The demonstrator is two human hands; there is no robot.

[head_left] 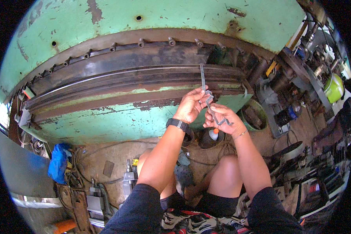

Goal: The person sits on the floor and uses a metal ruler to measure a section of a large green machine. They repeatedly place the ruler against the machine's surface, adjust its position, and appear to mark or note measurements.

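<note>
Metal strip (203, 78), zigzagged at its lower part, is pinched in the narrowly closed fingers of the left hand (189, 107) and right hand (229, 118). Its straight upper end is overlapped with the green machine's (105, 124) dark ledge in view; whether they are touching cannot be told. A capped bottle (213, 135) is seen below.

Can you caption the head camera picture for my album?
Left hand and right hand hold a bent metal strip before a big green machine.
</note>
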